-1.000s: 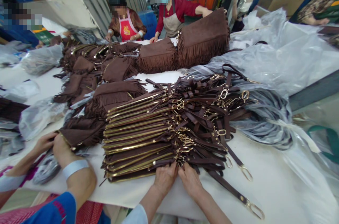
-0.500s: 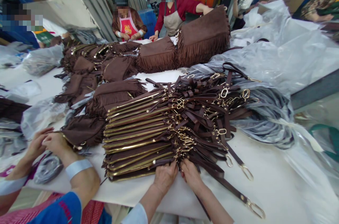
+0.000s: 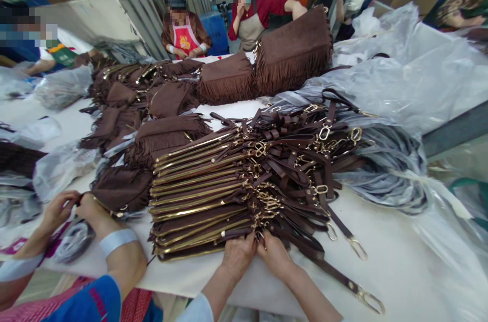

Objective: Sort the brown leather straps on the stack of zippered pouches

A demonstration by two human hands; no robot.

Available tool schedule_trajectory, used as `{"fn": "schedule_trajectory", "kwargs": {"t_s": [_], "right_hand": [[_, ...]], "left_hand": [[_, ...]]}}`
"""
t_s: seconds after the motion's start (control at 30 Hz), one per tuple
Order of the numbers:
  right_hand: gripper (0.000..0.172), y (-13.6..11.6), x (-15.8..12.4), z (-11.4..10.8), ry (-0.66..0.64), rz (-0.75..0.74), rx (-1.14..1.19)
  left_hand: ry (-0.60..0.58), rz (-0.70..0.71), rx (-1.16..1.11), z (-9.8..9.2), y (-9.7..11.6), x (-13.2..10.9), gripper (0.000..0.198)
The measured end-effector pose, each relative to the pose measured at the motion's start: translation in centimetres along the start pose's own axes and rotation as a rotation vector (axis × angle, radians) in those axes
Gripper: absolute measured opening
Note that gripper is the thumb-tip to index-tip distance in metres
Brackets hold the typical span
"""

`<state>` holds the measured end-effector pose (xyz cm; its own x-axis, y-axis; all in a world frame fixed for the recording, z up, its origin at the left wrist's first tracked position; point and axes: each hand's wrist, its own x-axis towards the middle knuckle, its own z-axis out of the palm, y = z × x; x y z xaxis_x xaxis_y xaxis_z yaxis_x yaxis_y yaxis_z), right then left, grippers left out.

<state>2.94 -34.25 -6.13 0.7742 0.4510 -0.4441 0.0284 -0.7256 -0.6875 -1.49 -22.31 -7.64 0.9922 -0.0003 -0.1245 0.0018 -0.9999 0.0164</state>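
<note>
A row of dark brown bags [image 3: 198, 195] with gold zippers stands packed on the white table, straps fanning out to the right. My left hand [image 3: 239, 256] is closed at the right end of the nearest bag, pinching beside its metal fittings. Close against it, my right hand [image 3: 275, 256] has its fingers closed on a small gold metal clasp [image 3: 259, 235]. My fingers hide most of the join. A long brown strap [image 3: 335, 272] with a gold snap hook [image 3: 370, 301] lies to the right of my hands.
At left, a co-worker's hands [image 3: 89, 208] work on a fringed brown bag [image 3: 122, 187]. More fringed bags [image 3: 229, 75] lie across the table, with people behind. Bundled grey-wrapped straps [image 3: 392, 174] and clear plastic sheeting [image 3: 404, 83] are at right.
My right hand has come slightly closer to my left, and the dark strip hanging below it is out of sight. Across the table, the person in red has raised a hand to the face.
</note>
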Motion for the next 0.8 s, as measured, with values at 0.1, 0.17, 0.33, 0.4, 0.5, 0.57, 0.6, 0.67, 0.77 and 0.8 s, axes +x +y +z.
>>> {"fn": "schedule_trajectory", "kwargs": {"t_s": [0.1, 0.17, 0.33, 0.4, 0.5, 0.57, 0.6, 0.67, 0.77, 0.8], "right_hand": [[0.019, -0.1, 0.0, -0.1, 0.005, 0.017, -0.064], [0.020, -0.1, 0.0, -0.1, 0.008, 0.039, -0.104], [0.025, -0.1, 0.2, 0.0, 0.022, 0.077, -0.152], [0.026, -0.3, 0.3, 0.0, 0.034, 0.087, -0.162], [0.025, -0.7, 0.6, -0.2, 0.037, 0.087, -0.190], [0.024, -0.9, 0.7, -0.2, 0.030, 0.078, -0.215], [0.024, -1.0, 0.8, -0.2, 0.024, 0.073, -0.229], [0.025, -1.0, 0.9, -0.2, 0.014, 0.062, -0.257], [0.026, -1.0, 1.1, -0.2, -0.001, 0.038, -0.293], [0.026, -1.0, 1.2, -0.2, -0.005, 0.025, -0.301]], "left_hand": [[-0.002, 0.007, -0.004, 0.0, 0.0, 0.0, 0.029], [-0.003, 0.010, -0.007, 0.0, 0.0, 0.0, 0.028], [-0.003, 0.008, -0.016, -0.1, -0.1, 0.1, 0.030], [-0.005, 0.004, -0.024, -0.1, -0.1, 0.1, 0.031], [-0.005, -0.005, -0.043, 0.0, -0.2, 0.0, 0.032], [-0.004, -0.015, -0.062, 0.2, -0.3, 0.0, 0.033], [-0.003, -0.022, -0.073, 0.3, -0.5, -0.1, 0.033], [-0.002, -0.039, -0.098, 0.5, -0.8, -0.2, 0.031], [-0.002, -0.065, -0.136, 0.8, -1.3, -0.2, 0.029], [-0.003, -0.073, -0.147, 0.8, -1.4, -0.2, 0.028]]}}
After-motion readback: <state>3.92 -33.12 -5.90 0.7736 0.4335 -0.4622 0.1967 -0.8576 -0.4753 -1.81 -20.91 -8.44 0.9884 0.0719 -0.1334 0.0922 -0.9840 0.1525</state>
